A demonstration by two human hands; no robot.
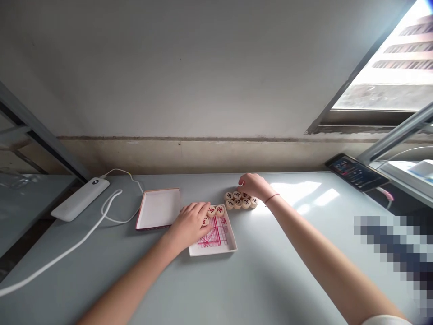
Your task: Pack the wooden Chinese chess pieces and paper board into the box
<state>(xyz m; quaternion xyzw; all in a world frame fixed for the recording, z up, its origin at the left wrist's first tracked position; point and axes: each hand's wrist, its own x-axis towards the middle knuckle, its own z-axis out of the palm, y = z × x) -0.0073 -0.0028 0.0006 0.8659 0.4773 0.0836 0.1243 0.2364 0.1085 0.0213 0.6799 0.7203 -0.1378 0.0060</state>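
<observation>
Round wooden xiangqi pieces with red characters (219,211) lie in the upper part of a white box tray (230,246), which has a pink-lined sheet at its bottom. My left hand (192,223) rests over the tray's left side, its fingers on pieces there. Right of the tray, several pieces with dark characters (237,204) stand in two rows on the table. My right hand (253,185) is at the back right of these rows, fingers curled down; what its fingertips hold, if anything, is hidden.
An open box lid (159,208) lies left of the tray. Farther left are a white power bank (80,198) and a white cable (83,239) on the grey table (257,280). A phone (356,172) leans against the frame at the right.
</observation>
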